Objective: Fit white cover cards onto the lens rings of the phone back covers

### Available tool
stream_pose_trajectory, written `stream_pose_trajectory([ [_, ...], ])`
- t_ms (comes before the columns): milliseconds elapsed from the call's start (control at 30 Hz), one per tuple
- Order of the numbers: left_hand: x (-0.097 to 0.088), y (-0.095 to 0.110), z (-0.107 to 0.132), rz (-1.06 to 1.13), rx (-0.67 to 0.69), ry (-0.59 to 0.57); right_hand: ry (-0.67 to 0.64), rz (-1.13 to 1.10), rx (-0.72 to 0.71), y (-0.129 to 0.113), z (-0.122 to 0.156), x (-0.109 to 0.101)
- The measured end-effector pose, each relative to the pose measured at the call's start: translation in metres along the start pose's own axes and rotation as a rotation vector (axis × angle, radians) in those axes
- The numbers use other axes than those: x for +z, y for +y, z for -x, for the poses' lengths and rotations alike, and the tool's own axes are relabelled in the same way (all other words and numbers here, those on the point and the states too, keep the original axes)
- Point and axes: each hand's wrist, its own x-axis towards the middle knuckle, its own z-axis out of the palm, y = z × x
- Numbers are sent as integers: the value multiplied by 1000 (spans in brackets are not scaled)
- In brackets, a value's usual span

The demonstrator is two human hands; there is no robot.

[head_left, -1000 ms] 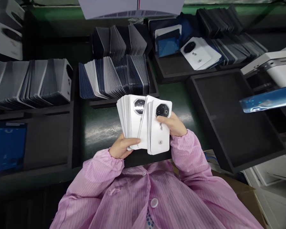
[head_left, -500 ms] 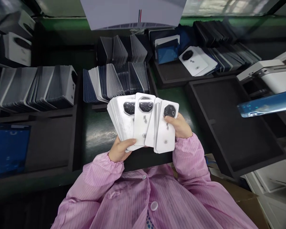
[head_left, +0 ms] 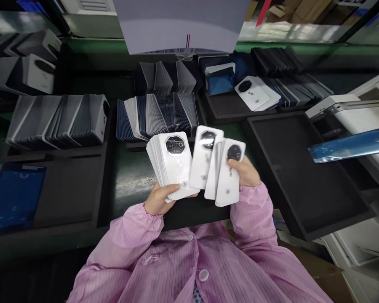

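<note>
My left hand (head_left: pixel 160 198) is closed around a thick fanned stack of white phone back panels (head_left: pixel 176 166), its thumb across the lower edge of the front one. The front panel shows a dark eight-sided camera area and small dark marks. Closed on a smaller fan of white phone back panels (head_left: pixel 228 185) is my right hand (head_left: pixel 246 170), its thumb pressed just below the camera area of the nearest one. One panel (head_left: pixel 205 158) at the left of that fan leans out towards the left-hand stack. A narrow gap shows between the two bunches.
Rows of dark and grey panels (head_left: pixel 158 118) stand on edge in trays ahead, with more panels (head_left: pixel 57 120) at the left. A blue film-covered panel (head_left: pixel 15 198) lies in the left tray. At the right are a black tray (head_left: pixel 309 172) and a blue glossy strip (head_left: pixel 350 145).
My right hand has moved slightly right with its panels, and the middle panel has come away from the left-hand stack along with them. The head view has tilted up a little.
</note>
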Motion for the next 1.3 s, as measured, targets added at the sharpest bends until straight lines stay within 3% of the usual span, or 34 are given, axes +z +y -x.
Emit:
stream_pose_trajectory([
  [200, 3, 13, 1, 10, 86, -2, 163, 199, 30, -11, 3, -32],
  [333, 4, 11, 1, -6, 62, -2, 246, 172, -112, -17, 2, -40],
  [467, 2, 2, 1, -14, -10, -63, 161, 93, -235, -29, -1, -14],
  [600, 0, -8, 1, -28, -71, -119, -45, 129, -173, -23, -11, 39],
  [700, -1, -11, 1, -10, -96, -151, -119, 155, -178, -12, -21, 62],
  [1000, -4, -14, -1, 33, -89, -120, -172, 180, -193, 9, -25, 57],
  [1133, -5, -18, -4, 49, -69, -77, 7, 316, -277, 9, -23, 59],
  [1200, -5, -16, -5, 65, -78, -67, 46, 273, -238, 8, -23, 55],
  [1300, -5, -10, -4, 86, -95, -66, -34, 111, -63, 5, -26, 46],
])
